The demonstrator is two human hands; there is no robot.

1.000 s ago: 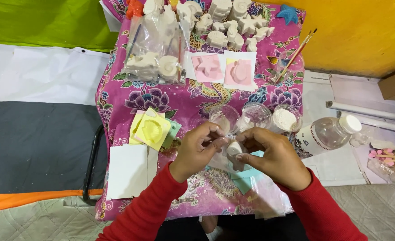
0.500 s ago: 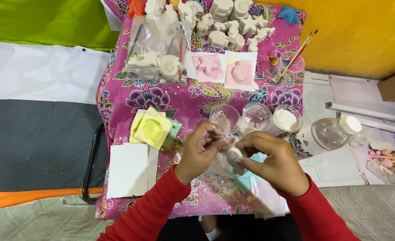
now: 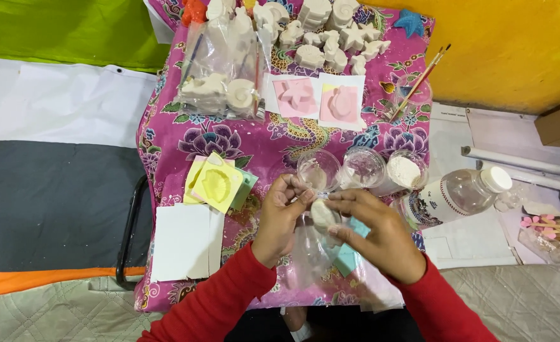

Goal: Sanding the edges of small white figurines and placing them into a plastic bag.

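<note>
My left hand and my right hand meet over the near middle of a small table with a pink flowered cloth. Between them is a clear plastic bag that hangs down toward me. My left fingers pinch the bag's top edge. My right fingers hold a small white plaster piece at the bag's mouth. Both sleeves are red.
Three clear cups stand just beyond my hands, one with white powder. A plastic bottle lies right. Yellow moulds and white paper sit left. Pink moulds, bagged and loose plaster figures, and brushes fill the far side.
My hands have shifted slightly toward me and the white piece now sits lower, at the bag's mouth. The bag hangs more open below my fingers.
</note>
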